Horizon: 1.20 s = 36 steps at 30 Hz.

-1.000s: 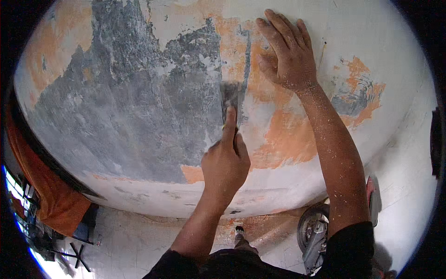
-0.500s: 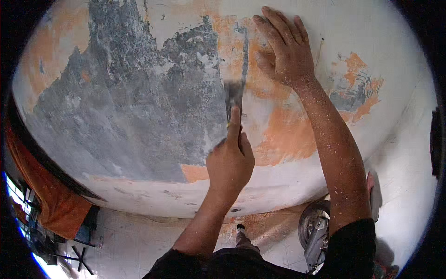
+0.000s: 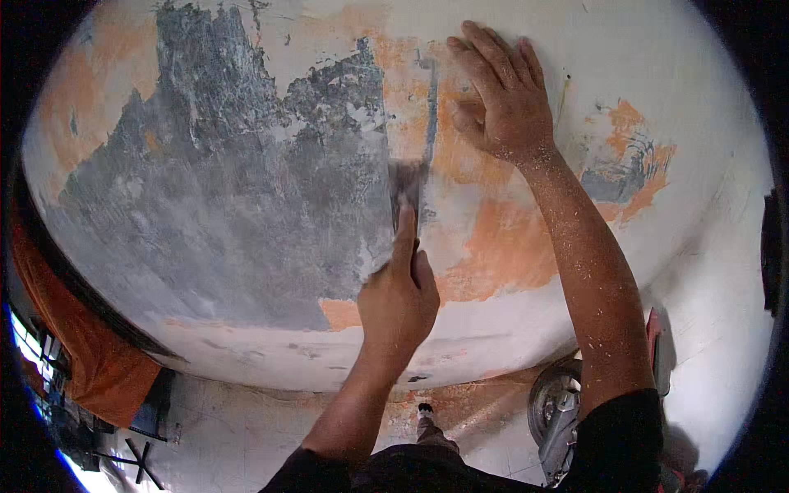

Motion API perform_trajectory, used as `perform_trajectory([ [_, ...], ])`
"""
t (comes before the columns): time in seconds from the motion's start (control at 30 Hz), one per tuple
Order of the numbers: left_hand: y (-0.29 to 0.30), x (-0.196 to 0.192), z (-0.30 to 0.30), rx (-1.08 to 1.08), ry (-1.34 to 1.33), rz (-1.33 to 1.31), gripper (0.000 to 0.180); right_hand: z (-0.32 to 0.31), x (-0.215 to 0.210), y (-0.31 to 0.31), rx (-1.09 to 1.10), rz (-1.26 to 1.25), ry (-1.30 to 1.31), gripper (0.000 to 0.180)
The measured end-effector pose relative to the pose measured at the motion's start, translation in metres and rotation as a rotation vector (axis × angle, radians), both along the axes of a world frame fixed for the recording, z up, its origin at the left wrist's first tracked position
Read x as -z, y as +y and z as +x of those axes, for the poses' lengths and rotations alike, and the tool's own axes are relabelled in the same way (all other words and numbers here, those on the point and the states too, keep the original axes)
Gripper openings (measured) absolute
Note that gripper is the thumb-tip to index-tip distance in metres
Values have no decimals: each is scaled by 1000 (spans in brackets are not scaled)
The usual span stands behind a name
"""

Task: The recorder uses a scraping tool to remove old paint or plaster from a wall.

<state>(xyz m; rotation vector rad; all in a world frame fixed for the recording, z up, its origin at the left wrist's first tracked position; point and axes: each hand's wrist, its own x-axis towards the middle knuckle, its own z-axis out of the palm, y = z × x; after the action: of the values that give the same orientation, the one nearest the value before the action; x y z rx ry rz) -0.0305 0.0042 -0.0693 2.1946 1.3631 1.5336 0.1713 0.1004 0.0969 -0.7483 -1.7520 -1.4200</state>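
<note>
My left hand is closed round the handle of a putty knife, index finger stretched along it toward the blade. The blade, smeared by motion, lies against the wall, at the right border of a large bare grey patch. A narrow grey strip runs upward from near the blade through peeling white and orange paint. Higher up and to the right, my right hand rests flat on the painted wall, fingers spread and holding nothing. Pale flakes speckle my right forearm.
A smaller scraped patch lies right of my right forearm. Below right stands a motorcycle, partly hidden by my arm. An orange-brown cloth hangs at lower left. Orange debris is scattered on the pale floor at the wall's foot.
My left hand and the putty knife have moved down and slightly left along the wall. My right hand stays on the same spot; the whole view has shifted a little.
</note>
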Motion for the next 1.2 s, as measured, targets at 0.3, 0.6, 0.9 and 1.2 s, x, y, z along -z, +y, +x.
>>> perform_trajectory([
  [0.3, -19, -3, 2, 15, 32, -247, 62, 2, 0, 0, 23, 4, -2, 62],
  [0.6, -8, -45, 2, -7, 34, -49, 62, 5, 0, -5, 6, -30, 2, 64],
  [0.9, 0, -29, 3, -29, 43, -123, 64, 1, 0, -1, 3, -24, 12, 63],
  [1.2, -10, -12, -1, -11, 79, -198, 64, 2, 0, 0, 11, -18, 18, 63],
])
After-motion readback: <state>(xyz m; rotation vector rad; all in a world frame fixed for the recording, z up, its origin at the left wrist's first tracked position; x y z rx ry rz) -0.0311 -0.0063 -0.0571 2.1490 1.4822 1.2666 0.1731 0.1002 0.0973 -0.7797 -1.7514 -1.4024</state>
